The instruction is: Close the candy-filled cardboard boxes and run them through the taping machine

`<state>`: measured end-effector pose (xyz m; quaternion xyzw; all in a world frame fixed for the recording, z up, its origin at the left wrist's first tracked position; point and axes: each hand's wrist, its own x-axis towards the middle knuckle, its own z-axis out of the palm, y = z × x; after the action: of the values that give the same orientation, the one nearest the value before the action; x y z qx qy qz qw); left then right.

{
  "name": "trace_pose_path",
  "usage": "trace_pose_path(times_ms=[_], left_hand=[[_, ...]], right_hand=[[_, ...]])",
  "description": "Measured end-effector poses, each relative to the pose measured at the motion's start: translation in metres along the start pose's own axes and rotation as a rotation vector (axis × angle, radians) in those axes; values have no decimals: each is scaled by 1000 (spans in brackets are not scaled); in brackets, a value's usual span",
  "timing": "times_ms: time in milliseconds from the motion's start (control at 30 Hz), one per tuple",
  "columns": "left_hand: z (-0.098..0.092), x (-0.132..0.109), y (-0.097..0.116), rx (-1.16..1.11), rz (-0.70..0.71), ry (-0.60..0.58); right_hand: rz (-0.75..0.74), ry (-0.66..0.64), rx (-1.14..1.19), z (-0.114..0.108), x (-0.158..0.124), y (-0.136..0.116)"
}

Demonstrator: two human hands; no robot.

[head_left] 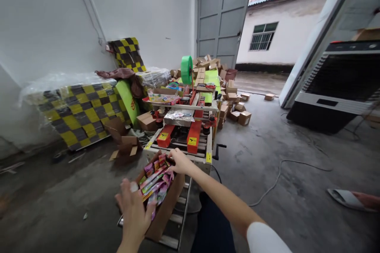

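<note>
An open cardboard box (169, 201) filled with small colourful packets (157, 180), mostly pink and purple, sits tilted in view on a roller conveyor (176, 218). My left hand (134, 207) is at the box's near left side, fingers stretched and apart, with nothing visible in it. At the far right corner, my right hand (180, 163) reaches over the rim. Its thumb and fingers are apart, close to the packets. Whether the fingertips press on the packets or the rim I cannot tell.
Ahead stands a carton-sealing machine (192, 136) with orange belts, a crank and a green tape roll (187, 70). Small cartons (244, 118) pile up behind it. Wrapped yellow-and-black stacks (86, 106) line the left wall. A cable (279, 174) crosses the floor; a person's foot (360, 198) is at right.
</note>
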<state>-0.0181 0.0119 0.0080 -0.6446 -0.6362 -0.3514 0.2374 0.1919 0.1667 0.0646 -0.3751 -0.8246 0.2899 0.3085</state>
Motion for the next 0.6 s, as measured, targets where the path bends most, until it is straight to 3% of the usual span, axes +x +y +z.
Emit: trace_pose_path(times_ms=[67, 133, 233, 367, 433, 533, 600], left_hand=[[15, 10, 7, 48, 169, -115], [30, 15, 14, 108, 247, -246], [45, 10, 16, 184, 261, -329], [55, -3, -9, 103, 260, -413], [63, -4, -27, -35, 203, -553], [76, 5, -45, -316, -71, -781], [74, 14, -48, -523, -231, -834]], right_hand=[[-47, -103, -97, -1, 3, -7], [-83, -202, -192, -2, 4, -12], [-128, -283, -325, -1, 3, -17], [-176, -349, -414, 2, 3, -22], [-150, -366, -402, 4, 5, -26], [-56, -314, -379, 16, 12, -31], [19, -262, -367, 29, 20, -34]])
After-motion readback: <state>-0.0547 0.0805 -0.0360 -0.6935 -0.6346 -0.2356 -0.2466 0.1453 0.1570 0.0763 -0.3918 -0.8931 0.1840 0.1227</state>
